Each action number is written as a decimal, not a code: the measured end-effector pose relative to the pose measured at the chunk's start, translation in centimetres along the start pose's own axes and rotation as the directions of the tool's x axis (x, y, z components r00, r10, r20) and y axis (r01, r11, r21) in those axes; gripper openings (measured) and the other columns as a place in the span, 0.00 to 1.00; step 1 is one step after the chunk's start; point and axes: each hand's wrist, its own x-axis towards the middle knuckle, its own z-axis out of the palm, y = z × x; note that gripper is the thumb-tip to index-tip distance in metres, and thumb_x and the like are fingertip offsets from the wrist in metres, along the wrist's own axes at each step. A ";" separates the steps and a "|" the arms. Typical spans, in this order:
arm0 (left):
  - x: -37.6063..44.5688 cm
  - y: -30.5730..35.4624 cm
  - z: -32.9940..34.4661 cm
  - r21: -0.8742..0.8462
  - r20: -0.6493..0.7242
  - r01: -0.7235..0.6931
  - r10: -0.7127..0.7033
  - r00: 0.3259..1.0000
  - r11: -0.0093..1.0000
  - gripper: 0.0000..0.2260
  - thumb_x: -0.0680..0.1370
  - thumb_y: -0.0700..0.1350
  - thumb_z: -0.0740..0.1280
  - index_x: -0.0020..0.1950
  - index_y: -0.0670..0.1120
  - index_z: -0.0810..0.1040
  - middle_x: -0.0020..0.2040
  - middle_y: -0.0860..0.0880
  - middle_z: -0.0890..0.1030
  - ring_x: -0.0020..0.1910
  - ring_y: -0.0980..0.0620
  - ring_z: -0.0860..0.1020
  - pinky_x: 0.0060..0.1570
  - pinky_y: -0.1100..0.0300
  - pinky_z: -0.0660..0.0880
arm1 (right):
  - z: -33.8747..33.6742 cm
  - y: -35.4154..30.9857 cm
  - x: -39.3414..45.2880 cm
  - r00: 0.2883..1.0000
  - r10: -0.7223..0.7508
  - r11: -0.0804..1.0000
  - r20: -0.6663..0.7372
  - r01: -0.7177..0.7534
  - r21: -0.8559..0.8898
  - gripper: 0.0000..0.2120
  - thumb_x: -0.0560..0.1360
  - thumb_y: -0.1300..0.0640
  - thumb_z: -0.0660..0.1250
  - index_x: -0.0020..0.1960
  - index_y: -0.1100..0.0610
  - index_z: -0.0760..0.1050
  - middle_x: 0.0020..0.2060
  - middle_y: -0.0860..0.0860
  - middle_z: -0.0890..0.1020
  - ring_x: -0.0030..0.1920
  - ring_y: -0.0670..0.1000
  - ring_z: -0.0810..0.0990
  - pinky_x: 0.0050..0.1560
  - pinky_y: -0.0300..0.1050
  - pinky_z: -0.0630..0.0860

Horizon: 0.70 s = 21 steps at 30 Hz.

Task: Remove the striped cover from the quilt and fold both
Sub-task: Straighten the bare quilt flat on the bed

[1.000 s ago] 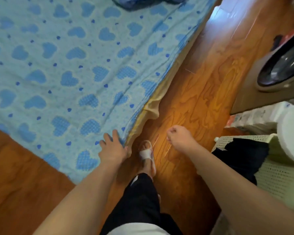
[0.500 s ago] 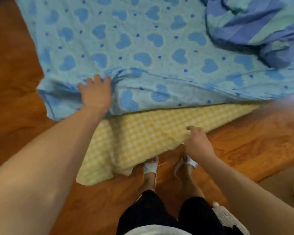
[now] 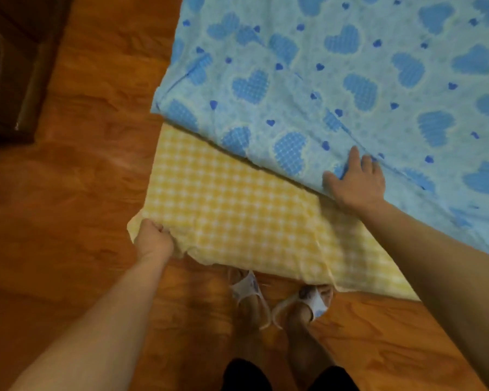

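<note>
Left grip point(image 3: 153, 235): fingers curled tight around the near left corner of the quilt point(image 3: 232, 210), bunching the yellow-and-white checked fabric there. The corner looks slightly lifted off the wooden floor point(image 3: 76, 176), with the edge crumpled just right of the fist.

Right grip point(image 3: 356, 179): released, fingers spread and flat, palm pressing down on the blue face of the quilt right at the line where blue meets yellow. The thumb points back toward the left grip.

The quilt lies spread on the floor. Its upper face is light blue with large checked blue hearts and small solid dark-blue hearts; this face runs away from the right grip, up and to the right, out of frame. The yellow checked side shows as a wide band between the two grips and continues rightward under the right forearm. The blue layer's edge overlaps the yellow band along a diagonal from above the left grip down to the right grip.

The striped cover does not show in this view.

Just below the yellow edge, between the two forearms, stand the person's two feet in white slippers point(image 3: 251, 289) with a small blue print; the print is too blurred to read. The toes of the right-hand slipper are tucked under the quilt's edge. Dark trouser legs point(image 3: 243, 373) show at the bottom edge.

Well to the left of the left grip, dark wooden furniture point(image 3: 14, 66) stands in the top left corner.

No brand, label or legible writing anywhere.
</note>
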 end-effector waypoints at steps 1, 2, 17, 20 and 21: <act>0.4 0.0 0.2 -0.053 0.004 0.049 -0.049 0.999 0.997 0.11 0.80 0.46 0.65 0.60 0.43 0.71 0.55 0.41 0.77 0.55 0.36 0.77 0.48 0.48 0.74 | 0.3 -0.4 0.8 0.999 0.024 0.999 0.037 -0.025 0.026 0.39 0.77 0.35 0.57 0.80 0.51 0.49 0.78 0.60 0.54 0.78 0.62 0.52 0.76 0.60 0.51; 0.6 -0.1 0.2 -0.105 0.012 0.113 -0.113 0.994 0.988 0.18 0.80 0.48 0.67 0.66 0.42 0.69 0.61 0.39 0.75 0.59 0.35 0.76 0.51 0.46 0.74 | 0.5 -1.0 1.4 0.997 0.041 0.999 0.059 -0.043 0.033 0.38 0.77 0.34 0.55 0.80 0.51 0.52 0.78 0.59 0.56 0.77 0.62 0.54 0.76 0.60 0.52; 4.9 -5.5 -5.4 0.148 -0.042 0.069 -0.063 0.997 0.987 0.07 0.77 0.40 0.66 0.52 0.46 0.82 0.51 0.41 0.82 0.50 0.39 0.78 0.44 0.52 0.75 | -4.8 -8.9 1.3 0.775 -0.395 0.807 0.493 0.037 0.589 0.21 0.68 0.47 0.77 0.60 0.46 0.79 0.48 0.45 0.86 0.46 0.47 0.86 0.37 0.37 0.80; 5.8 -4.3 -6.9 -0.015 0.002 0.173 -0.173 0.985 0.985 0.09 0.76 0.42 0.70 0.55 0.49 0.81 0.54 0.43 0.82 0.50 0.41 0.79 0.47 0.52 0.76 | -3.2 -10.7 -3.6 0.651 -0.675 0.721 0.347 0.483 0.497 0.20 0.71 0.56 0.74 0.62 0.50 0.78 0.56 0.46 0.82 0.51 0.41 0.79 0.52 0.36 0.72; 5.7 -3.9 -7.4 -0.140 0.023 0.203 -0.202 0.979 0.969 0.14 0.76 0.43 0.70 0.61 0.51 0.79 0.53 0.44 0.82 0.48 0.42 0.80 0.45 0.52 0.76 | -1.3 -11.1 -5.4 0.550 -0.782 0.620 0.294 0.636 0.460 0.17 0.71 0.60 0.73 0.60 0.55 0.80 0.57 0.54 0.81 0.54 0.45 0.77 0.55 0.39 0.70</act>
